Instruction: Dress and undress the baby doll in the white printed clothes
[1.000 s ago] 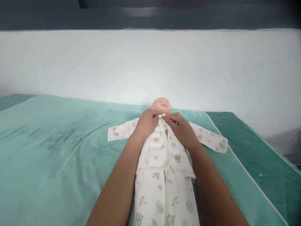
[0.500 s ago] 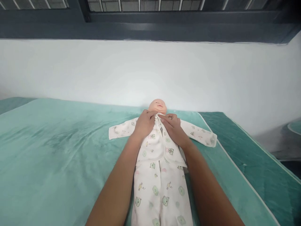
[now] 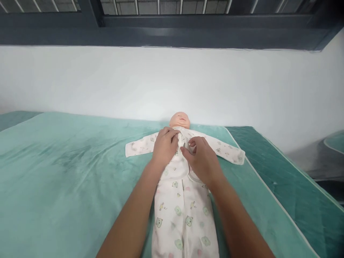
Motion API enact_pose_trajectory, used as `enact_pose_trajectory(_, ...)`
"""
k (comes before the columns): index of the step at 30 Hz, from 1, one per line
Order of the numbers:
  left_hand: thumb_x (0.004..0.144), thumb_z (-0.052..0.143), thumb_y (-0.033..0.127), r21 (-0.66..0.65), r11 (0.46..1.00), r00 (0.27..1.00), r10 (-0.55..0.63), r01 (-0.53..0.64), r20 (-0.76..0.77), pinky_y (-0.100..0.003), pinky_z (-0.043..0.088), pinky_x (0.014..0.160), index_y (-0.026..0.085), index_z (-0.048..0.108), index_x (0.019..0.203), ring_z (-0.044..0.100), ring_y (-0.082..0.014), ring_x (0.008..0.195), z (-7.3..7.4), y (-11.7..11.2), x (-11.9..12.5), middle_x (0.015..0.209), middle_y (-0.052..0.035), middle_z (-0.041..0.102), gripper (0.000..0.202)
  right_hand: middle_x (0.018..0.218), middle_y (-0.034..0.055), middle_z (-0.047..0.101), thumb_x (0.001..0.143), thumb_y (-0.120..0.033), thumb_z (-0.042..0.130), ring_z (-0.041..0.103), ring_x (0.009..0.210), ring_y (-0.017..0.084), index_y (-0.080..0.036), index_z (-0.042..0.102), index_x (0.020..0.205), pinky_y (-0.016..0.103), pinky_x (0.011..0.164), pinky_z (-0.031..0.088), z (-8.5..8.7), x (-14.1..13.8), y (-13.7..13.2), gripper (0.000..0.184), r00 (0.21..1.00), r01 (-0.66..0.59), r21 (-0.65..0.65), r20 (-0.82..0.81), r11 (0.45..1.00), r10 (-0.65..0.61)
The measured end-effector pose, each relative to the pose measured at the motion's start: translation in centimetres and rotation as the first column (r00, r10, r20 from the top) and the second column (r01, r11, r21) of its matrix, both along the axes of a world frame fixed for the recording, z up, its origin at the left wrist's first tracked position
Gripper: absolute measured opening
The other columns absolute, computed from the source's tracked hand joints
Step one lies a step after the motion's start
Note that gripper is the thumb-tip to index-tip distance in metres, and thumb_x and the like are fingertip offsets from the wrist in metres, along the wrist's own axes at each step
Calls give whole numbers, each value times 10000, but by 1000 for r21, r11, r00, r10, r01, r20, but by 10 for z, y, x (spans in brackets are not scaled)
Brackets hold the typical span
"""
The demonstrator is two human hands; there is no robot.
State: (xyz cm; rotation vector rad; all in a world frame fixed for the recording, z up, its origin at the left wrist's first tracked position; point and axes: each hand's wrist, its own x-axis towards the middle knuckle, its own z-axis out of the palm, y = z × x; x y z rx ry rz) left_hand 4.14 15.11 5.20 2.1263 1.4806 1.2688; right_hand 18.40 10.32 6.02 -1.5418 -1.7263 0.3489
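A baby doll [image 3: 180,119] lies on its back on a green blanket [image 3: 67,168], dressed in a white shirt [image 3: 145,144] with small animal prints and matching trousers [image 3: 182,218]. Its sleeves stretch out flat to both sides. My left hand [image 3: 164,146] pinches the left edge of the shirt front at the chest. My right hand [image 3: 202,158] rests on the right side of the chest, thumb and fingers closed on the shirt's other front edge. The two hands almost touch over the shirt's opening.
The blanket covers a bed that runs to a white wall [image 3: 172,82]. A dark window frame [image 3: 172,28] with bars sits above the wall. The bed's right edge [image 3: 271,193] has a white piping line; floor shows beyond it.
Both hands have slid from the doll's collar down to the chest. The view tilted up between the first two frames, bringing the window bars into sight.
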Motion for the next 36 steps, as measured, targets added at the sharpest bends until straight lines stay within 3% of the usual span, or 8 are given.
enact_pose_trajectory(4, 940, 483, 234, 16, 1000, 999, -14, 14, 29, -355, 444, 933, 219, 690, 1003, 555, -202, 1030, -1, -8, -2, 1028, -41, 652, 217, 945, 31, 595, 852, -363, 554, 561, 741, 177, -217, 544, 939, 323, 674, 412, -1, -2, 6, 171, 999, 48, -5, 16, 999, -48)
enact_pose_trajectory(10, 920, 545, 278, 6, 998, 996, -65, 65, 61, -341, 443, 932, 227, 688, 958, 567, -187, 1020, -1, -1, -2, 1002, -34, 647, 156, 935, 33, 635, 830, -319, 544, 566, 747, 176, -217, 594, 902, 327, 698, 415, -1, -4, 23, 134, 995, 83, -1, -54, 997, -83)
enact_pose_trajectory(14, 872, 605, 278, -100, 992, 990, -68, 81, 127, -314, 460, 885, 232, 683, 876, 574, -181, 1005, 4, 4, -1, 989, -27, 635, 91, 767, 8, 658, 801, -342, 571, 569, 693, 174, -224, 626, 810, 307, 652, 412, 5, 3, 31, 130, 983, 30, -97, -178, 995, -47)
enact_pose_trajectory(19, 844, 601, 233, -176, 978, 980, -78, 111, 182, -302, 461, 891, 228, 662, 833, 580, -173, 1007, 10, 4, 2, 1004, -19, 636, 62, 697, 1, 663, 754, -346, 598, 536, 600, 152, -218, 661, 737, 274, 545, 365, 12, 16, 40, 143, 950, -68, -202, -314, 977, 1)
enact_pose_trajectory(25, 838, 580, 211, -177, 981, 983, -46, 78, 176, -324, 450, 921, 209, 648, 805, 582, -182, 992, 12, 4, 5, 971, -26, 644, 76, 686, -4, 654, 738, -341, 621, 519, 602, 139, -206, 681, 721, 261, 546, 356, 12, 17, 43, 149, 933, -83, -193, -360, 978, 8)
enact_pose_trajectory(30, 854, 539, 203, -164, 985, 976, -23, 59, 216, -302, 459, 841, 195, 633, 810, 596, -167, 894, 16, 0, 9, 893, -24, 662, 104, 684, -13, 614, 760, -381, 638, 479, 601, 116, -201, 706, 790, 244, 552, 358, 7, 16, 42, 194, 827, -180, -163, -559, 970, 59)
enact_pose_trajectory(36, 853, 551, 252, -251, 964, 947, -6, 91, 321, -244, 433, 650, 182, 621, 799, 559, -116, 672, 22, -4, 15, 804, -1, 661, 112, 668, -19, 593, 750, -406, 665, 465, 575, 106, -195, 717, 845, 238, 538, 364, 3, 13, 40, 237, 725, -242, -156, -685, 958, 72)
